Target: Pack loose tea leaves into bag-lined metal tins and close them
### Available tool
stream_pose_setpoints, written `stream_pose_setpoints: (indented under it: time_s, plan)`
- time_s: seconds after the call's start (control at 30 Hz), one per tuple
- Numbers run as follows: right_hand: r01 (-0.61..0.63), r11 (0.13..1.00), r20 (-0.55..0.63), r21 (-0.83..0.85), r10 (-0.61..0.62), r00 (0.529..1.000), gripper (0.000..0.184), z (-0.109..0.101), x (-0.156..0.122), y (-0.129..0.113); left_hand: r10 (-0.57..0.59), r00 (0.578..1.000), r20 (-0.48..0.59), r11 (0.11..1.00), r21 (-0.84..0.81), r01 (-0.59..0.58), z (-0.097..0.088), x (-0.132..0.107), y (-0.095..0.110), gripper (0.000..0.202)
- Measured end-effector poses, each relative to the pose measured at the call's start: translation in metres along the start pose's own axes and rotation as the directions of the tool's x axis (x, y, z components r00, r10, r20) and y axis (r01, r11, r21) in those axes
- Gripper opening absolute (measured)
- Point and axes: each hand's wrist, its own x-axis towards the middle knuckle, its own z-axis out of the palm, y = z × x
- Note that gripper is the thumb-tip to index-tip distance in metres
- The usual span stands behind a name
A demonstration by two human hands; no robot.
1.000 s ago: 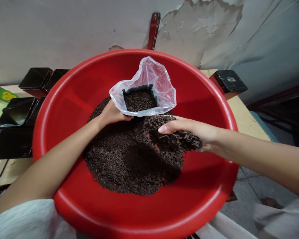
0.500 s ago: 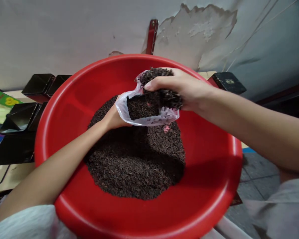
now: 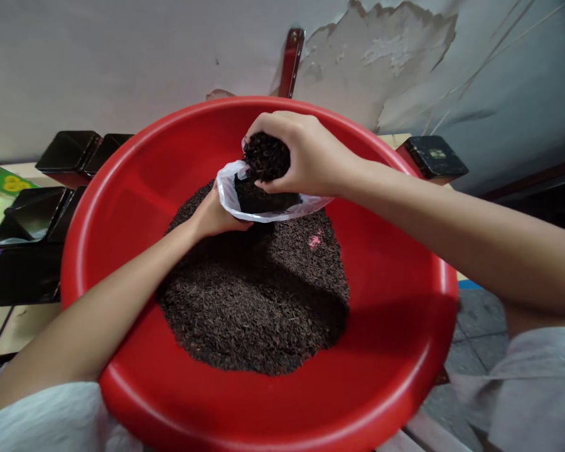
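Observation:
A big red basin (image 3: 386,376) holds a heap of dark, dry loose tea leaves (image 3: 245,320). Above the heap, my left hand (image 3: 219,213) grips a clear plastic bag (image 3: 230,194) by its left side, mouth up. Dark leaves fill part of the bag. My right hand (image 3: 306,150) is curled over the bag's mouth with a clump of tea leaves (image 3: 268,156) between thumb and fingers. Its fingertips are partly hidden behind the clump. A small pink patch (image 3: 315,240) shows on the heap, right of the bag.
Several black tins (image 3: 31,216) stand open left of the basin, by a green and yellow package (image 3: 4,179). A dark closed tin (image 3: 432,156) sits at the right rear. Behind the basin rises a wall (image 3: 145,56) with peeling paint. Grey floor tiles (image 3: 483,326) show at right.
My right hand has turned over, back of the hand up, and shifted left over the bag's mouth with the leaves. My left hand holds the bag nearly in place. The view has shifted slightly.

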Motion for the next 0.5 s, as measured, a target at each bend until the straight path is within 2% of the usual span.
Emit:
stream_pose_setpoints:
  time_s: [0.17, 0.33, 0.4, 0.5]
  plan:
    - [-0.081, 0.992, 0.048, 0.099, 0.076, 0.996, 0.042, -0.006, 0.006, -0.001, 0.008, 1.0, 0.0, 1.0, -0.016, -0.008, 0.0, -0.004, -0.006, 0.088]
    - [0.046, 0.999, 0.114, 0.025, -0.048, 0.992, 0.022, -0.016, 0.001, -0.007, -0.051, 0.998, -0.021, 0.998, 0.026, 0.051, 0.0, -0.005, -0.012, 0.069]
    - [0.084, 0.996, 0.077, 0.016, -0.085, 0.993, 0.014, -0.018, -0.001, -0.008, -0.06, 0.997, -0.038, 0.998, 0.031, 0.062, -0.001, -0.005, -0.014, 0.073]
    - [0.045, 0.999, -0.031, -0.005, -0.045, 0.998, 0.006, -0.025, -0.007, -0.011, -0.067, 0.997, -0.034, 0.997, 0.021, 0.068, -0.002, -0.004, -0.017, 0.075]
